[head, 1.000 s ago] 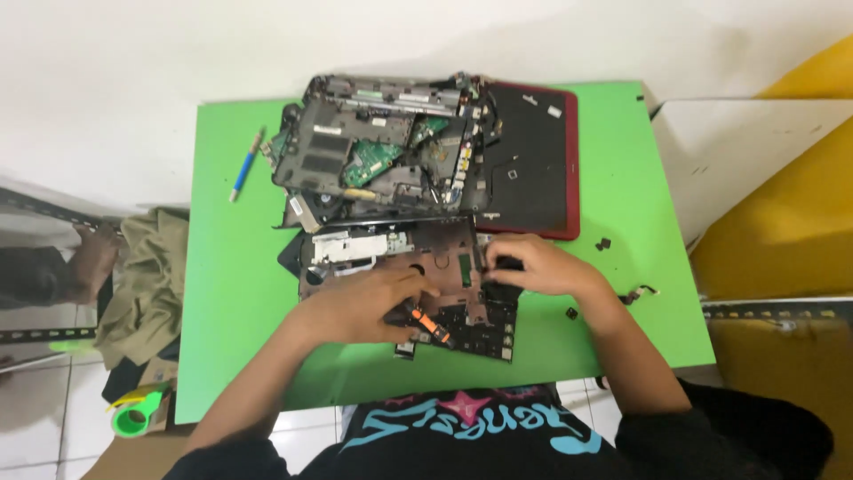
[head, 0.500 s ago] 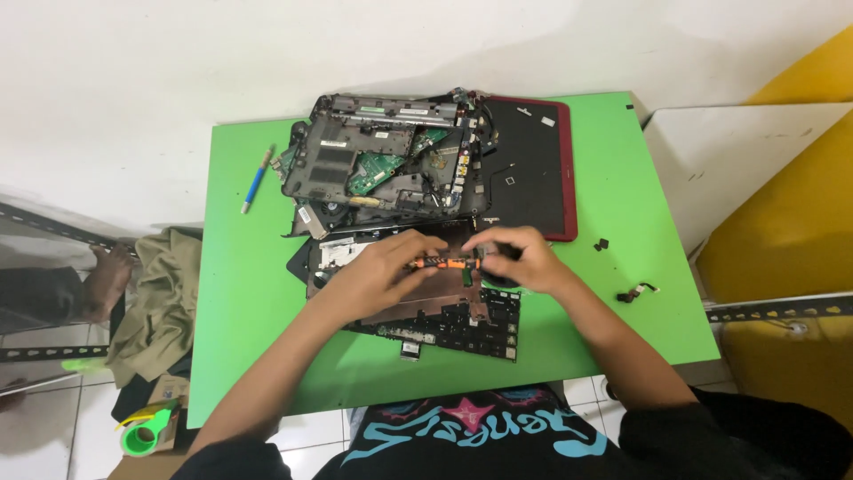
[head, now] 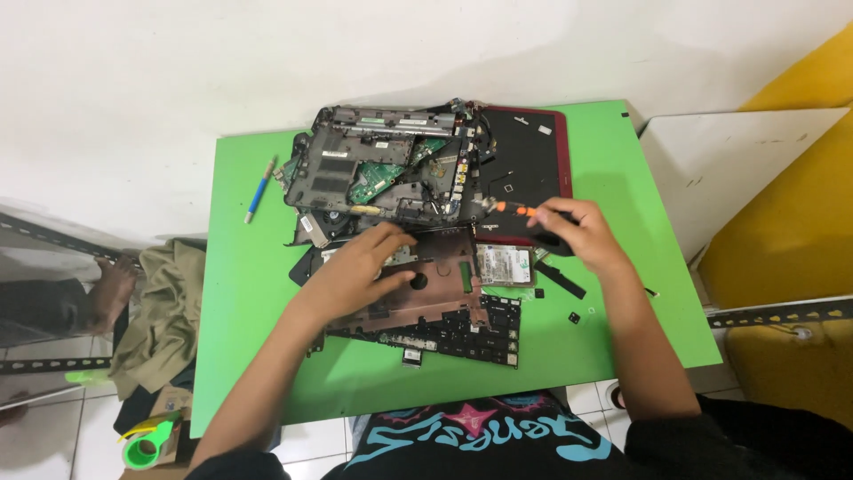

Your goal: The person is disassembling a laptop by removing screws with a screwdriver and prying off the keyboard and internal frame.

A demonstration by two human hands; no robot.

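The right hand (head: 573, 236) is closed around an orange screwdriver (head: 514, 210), its tip pointing left above the laptop shell (head: 418, 289) which the flat, open left hand (head: 369, 267) presses, and the tip could slip and scratch the boards nearby.

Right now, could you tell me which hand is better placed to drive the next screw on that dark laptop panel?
The right hand: it already grips the orange-handled screwdriver, tip pointing toward the stripped laptop chassis. The left hand lies flat on the dark laptop panel, steadying it.
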